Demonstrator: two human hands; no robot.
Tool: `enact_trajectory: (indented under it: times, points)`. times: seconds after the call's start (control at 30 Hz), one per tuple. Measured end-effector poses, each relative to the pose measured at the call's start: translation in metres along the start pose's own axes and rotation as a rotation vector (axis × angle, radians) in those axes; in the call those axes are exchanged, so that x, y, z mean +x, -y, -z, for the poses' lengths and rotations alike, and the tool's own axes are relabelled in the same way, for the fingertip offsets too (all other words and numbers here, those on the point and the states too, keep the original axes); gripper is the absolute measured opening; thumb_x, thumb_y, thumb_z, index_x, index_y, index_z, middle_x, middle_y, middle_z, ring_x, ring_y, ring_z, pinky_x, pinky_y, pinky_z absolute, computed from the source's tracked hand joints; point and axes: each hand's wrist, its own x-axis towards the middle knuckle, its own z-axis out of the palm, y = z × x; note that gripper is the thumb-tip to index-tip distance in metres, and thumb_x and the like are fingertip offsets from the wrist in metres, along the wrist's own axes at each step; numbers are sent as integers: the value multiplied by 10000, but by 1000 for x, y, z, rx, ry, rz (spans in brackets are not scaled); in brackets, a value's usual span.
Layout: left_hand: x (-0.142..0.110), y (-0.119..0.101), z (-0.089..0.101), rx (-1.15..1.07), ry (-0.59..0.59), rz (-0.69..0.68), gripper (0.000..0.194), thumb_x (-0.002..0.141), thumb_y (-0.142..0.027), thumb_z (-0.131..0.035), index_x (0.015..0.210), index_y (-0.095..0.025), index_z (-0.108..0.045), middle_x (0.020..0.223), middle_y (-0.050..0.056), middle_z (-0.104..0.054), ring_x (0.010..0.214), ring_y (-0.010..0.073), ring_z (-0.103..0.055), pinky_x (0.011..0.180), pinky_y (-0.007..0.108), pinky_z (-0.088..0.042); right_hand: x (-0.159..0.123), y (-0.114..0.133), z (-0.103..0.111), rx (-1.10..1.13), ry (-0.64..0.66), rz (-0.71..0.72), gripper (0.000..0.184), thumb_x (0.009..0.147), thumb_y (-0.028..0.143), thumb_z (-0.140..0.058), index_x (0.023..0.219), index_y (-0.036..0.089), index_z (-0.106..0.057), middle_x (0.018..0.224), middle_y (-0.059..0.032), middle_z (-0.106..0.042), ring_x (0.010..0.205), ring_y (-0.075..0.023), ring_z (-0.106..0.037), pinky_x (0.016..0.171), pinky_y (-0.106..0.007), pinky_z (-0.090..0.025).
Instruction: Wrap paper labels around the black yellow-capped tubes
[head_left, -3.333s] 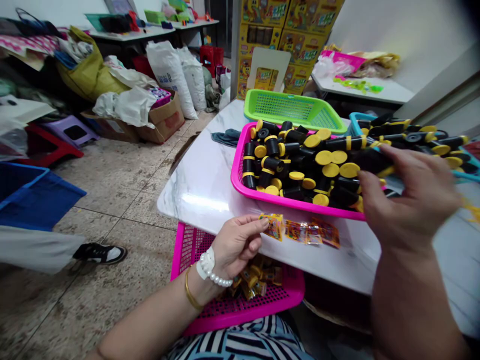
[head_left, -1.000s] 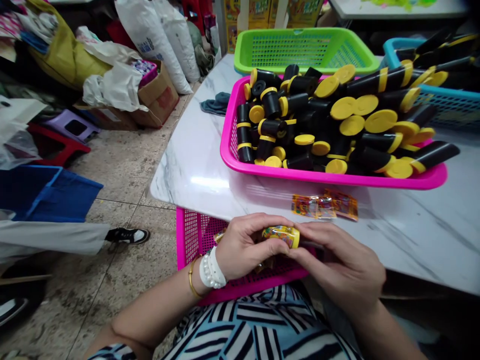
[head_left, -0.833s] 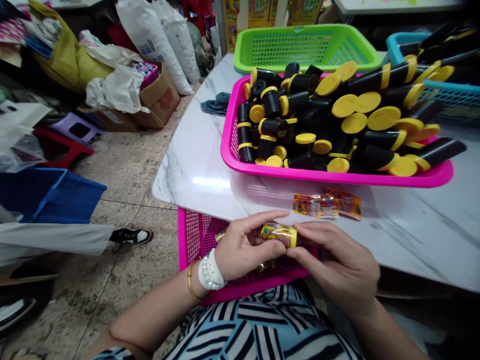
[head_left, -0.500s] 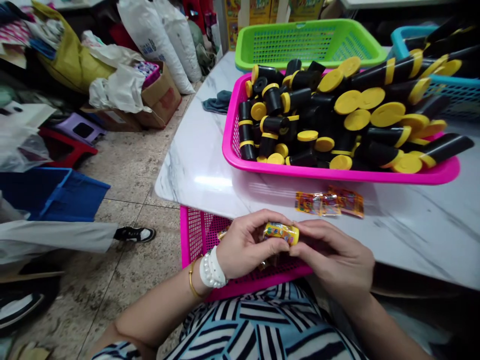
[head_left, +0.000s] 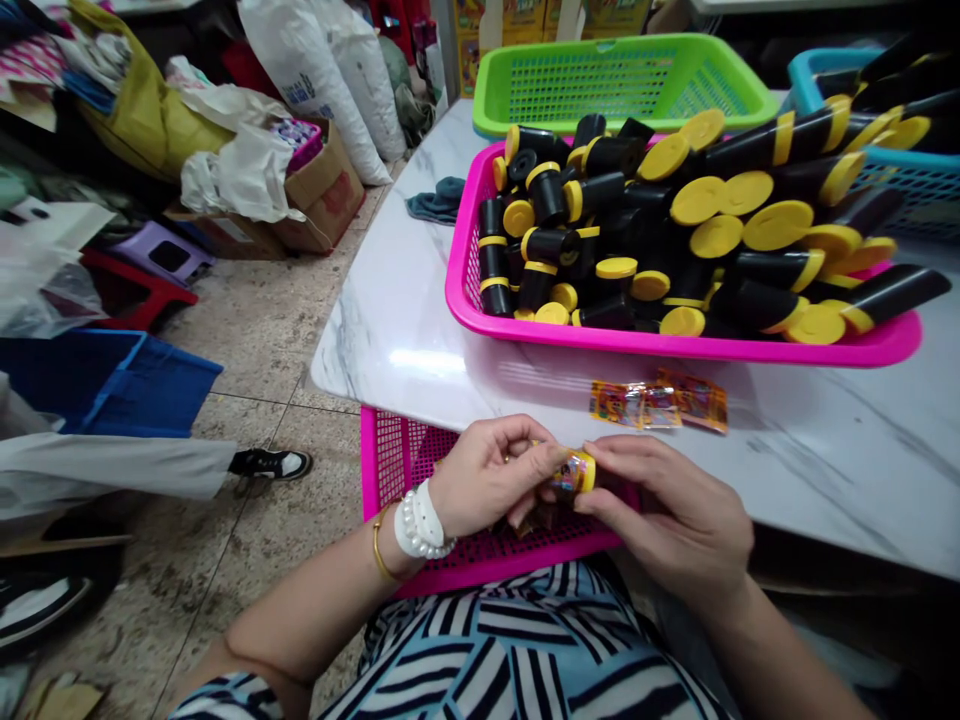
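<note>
Along the near edge of a marbled counter (head_left: 375, 340), above the pink lap basket (head_left: 368, 475), holds a small printed tube (head_left: 574, 472) crosswise. Runs left to right along its length, with the yellow end rightward. Pinches that end between thumb and fingers of the right hand (head_left: 679, 515); covers the other end with the nearly closed left hand (head_left: 487, 475). Touches both, nearer neither.
</note>
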Motion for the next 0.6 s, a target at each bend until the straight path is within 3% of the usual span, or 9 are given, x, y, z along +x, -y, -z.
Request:
enact_trajectory:
  times: [0.1,0.2,0.3,0.37,0.47,0.6]
  points:
    - [-1,0,-2,13,-52,-102,328,855,-460,-722,930,-162,-610,672,-21,-639,489,61,-519,469,179,-399,1,4,-5,75,-37,-89,226,794,229,-827,1012,218,-766,906,-69,-766,763,-194,-743,669,-283,-641]
    - [-2,-1,-1,87,-70,-247,295,840,-393,-758,978,-157,-647,849,41,-706,707,112,-626,638,219,-490,1,9,-8,270,-47,-270,135,834,225,-791,967,223,-766,874,-37,-769,674,-147,-734,602,-212,-623]
    - [-1,-2,1,64,55,-198,320,880,-441,-710,1008,-158,-636,788,24,-684,592,86,-584,543,196,-454,1,10,-5,484,33,-444,138,829,292,-807,934,216,-760,755,-15,-758,602,-131,-719,560,-176,-599]
    - [1,-2,0,-23,108,-104,371,903,-516,-658,993,-161,-599,701,-11,-644,455,52,-497,431,168,-374,2,8,1,585,76,-496,238,826,334,-811,1033,230,-755,783,-21,-756,617,-139,-724,566,-192,-603]
    - [1,3,-4,-100,69,-10,437,892,-595,-635,910,-168,-546,608,-45,-600,362,32,-435,353,141,-294,2,5,5,568,97,-438,328,846,314,-792,1168,276,-744,1003,-62,-734,769,-163,-737,649,-251,-625]
    - [-3,17,-7,-267,118,39,525,820,-641,-701,948,-148,-573,600,-27,-632,343,41,-483,324,128,-305,-6,7,0,477,52,-310,125,829,239,-801,950,269,-811,910,-51,-668,810,-161,-691,654,-254,-609]
